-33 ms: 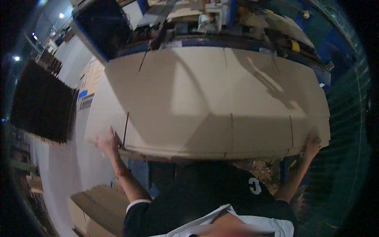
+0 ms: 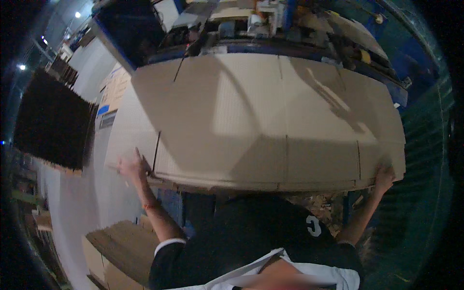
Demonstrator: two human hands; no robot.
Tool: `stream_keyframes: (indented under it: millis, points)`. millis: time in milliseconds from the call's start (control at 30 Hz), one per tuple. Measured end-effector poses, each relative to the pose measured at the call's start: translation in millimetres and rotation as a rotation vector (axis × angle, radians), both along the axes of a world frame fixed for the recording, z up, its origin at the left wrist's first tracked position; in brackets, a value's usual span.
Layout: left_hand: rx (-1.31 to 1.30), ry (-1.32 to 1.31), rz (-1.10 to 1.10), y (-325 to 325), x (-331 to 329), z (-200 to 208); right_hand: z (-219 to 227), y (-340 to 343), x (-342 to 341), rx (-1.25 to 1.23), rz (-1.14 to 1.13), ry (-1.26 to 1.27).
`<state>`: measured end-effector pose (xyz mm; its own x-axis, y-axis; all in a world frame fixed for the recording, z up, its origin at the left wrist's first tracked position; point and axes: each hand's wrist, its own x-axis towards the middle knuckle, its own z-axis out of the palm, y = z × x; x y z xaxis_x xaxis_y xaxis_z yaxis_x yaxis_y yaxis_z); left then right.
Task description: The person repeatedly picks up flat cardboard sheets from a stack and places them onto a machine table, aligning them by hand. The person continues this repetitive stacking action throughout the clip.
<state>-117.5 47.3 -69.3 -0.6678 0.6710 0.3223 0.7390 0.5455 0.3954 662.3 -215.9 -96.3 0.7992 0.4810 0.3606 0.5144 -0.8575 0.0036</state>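
Observation:
A wide flat sheet of brown corrugated cardboard [image 2: 251, 116] with slots and crease lines lies in front of me on top of other sheets; their edges show along the near side. At its near left corner, beside a long slot, my left hand [image 2: 133, 166] is open, fingers spread on or just over the board, slightly blurred. My right hand [image 2: 385, 177] is closed round the near right corner, with its fingertips partly hidden.
A dark blue machine [image 2: 232, 46] stands along the far edge of the sheets. Stacked cardboard [image 2: 121, 246] sits at lower left, and a dark stack [image 2: 53, 123] stands farther left. Scraps [image 2: 319, 205] lie below the near edge. Green mesh-like material [image 2: 425, 179] runs along the right.
The fingers of my left hand have spread and stretched out more at the left corner. My right hand stays at its corner. The whole view has shifted slightly.

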Motion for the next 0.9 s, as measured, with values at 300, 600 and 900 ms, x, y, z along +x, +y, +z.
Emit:
stream_keyframes:
  millis: [300, 600, 900]
  points:
    - [1.346, -1.012, -0.184, 7, -15, 58, 55, 24, 37, 1.72, 0.266, 0.606]
    - [0.775, -1.158, -0.559, -10, -33, 75, 184, -19, -86, 1.547, 0.61, 0.382]
    - [-0.112, 0.258, -1.491, -80, 136, 62, 95, 33, -250, 0.019, 1.476, 0.172]
